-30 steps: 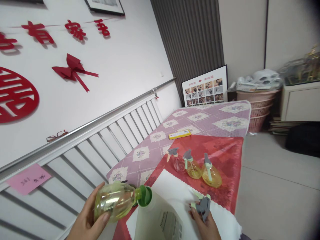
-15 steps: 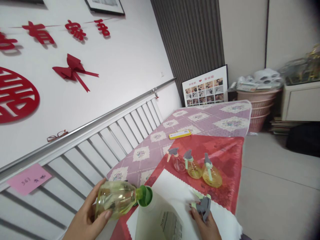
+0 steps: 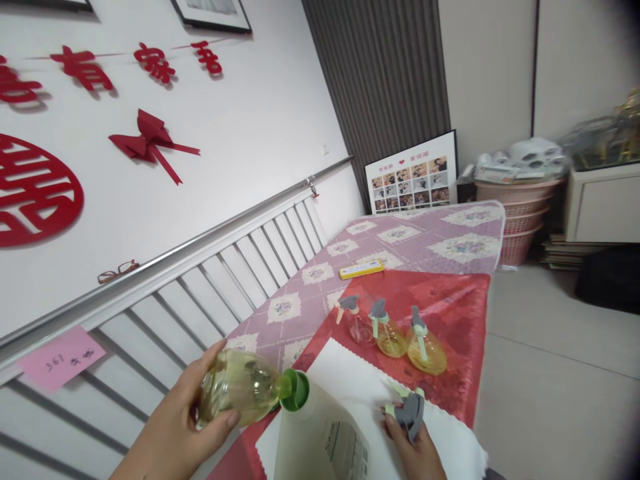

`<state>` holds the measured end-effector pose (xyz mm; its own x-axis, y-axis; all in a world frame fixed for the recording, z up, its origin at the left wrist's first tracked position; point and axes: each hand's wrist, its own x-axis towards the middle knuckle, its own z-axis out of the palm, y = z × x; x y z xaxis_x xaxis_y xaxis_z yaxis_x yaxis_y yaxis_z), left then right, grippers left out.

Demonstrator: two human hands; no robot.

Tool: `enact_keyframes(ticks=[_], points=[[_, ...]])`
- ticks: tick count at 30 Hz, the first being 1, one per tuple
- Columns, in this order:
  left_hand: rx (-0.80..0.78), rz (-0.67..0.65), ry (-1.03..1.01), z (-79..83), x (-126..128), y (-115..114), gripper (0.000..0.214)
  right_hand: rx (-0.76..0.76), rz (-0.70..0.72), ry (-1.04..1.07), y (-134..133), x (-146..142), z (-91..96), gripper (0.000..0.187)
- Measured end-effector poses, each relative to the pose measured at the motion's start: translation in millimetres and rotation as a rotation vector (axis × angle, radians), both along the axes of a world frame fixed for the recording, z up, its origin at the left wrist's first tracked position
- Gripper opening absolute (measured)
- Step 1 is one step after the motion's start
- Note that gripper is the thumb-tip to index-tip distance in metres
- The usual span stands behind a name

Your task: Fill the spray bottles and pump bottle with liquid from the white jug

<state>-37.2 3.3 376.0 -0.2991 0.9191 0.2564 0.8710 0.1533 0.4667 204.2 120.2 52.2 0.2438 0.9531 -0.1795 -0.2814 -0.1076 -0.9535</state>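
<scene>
My left hand (image 3: 175,427) is wrapped round a clear round bottle (image 3: 240,388) of yellow liquid, tipped on its side. Its mouth rests in a green funnel (image 3: 299,390) that sits on a large white jug (image 3: 325,443) at the bottom centre. My right hand (image 3: 415,450) pinches a grey and green spray trigger head (image 3: 411,413) over a white cloth (image 3: 360,383). Beyond, on the red cloth (image 3: 450,307), stand three small spray bottles (image 3: 390,330), two with yellow liquid and one clear.
The table carries a purple patterned cloth (image 3: 430,233) with a yellow flat box (image 3: 361,269) on it. A white railing (image 3: 210,267) and a wall with red paper decorations run along the left. A framed photo collage (image 3: 411,180), pink baskets (image 3: 515,207) and a white cabinet (image 3: 603,200) stand behind.
My left hand has tipped the bottle further and shifted it slightly right, toward the funnel. The right hand with the trigger head has barely moved.
</scene>
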Motion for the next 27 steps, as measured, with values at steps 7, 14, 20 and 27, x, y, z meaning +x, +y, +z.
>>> enact_keyframes(ticks=[7,14,20,27], points=[[-0.028,-0.079,0.155,15.4,17.8,9.2,0.077,-0.028,0.021,0.022,1.6,-3.4,-12.1,0.063],[-0.087,-0.141,0.221,23.4,31.5,16.7,0.077,-0.009,0.013,0.013,2.2,-5.0,-17.1,0.058],[0.086,-0.113,0.031,3.0,9.3,10.8,0.074,0.008,-0.004,-0.019,0.0,-4.5,-10.8,0.055],[0.155,-0.065,-0.717,-84.6,-33.7,-16.3,0.082,0.004,-0.044,-0.026,-5.3,-2.3,15.5,0.046]])
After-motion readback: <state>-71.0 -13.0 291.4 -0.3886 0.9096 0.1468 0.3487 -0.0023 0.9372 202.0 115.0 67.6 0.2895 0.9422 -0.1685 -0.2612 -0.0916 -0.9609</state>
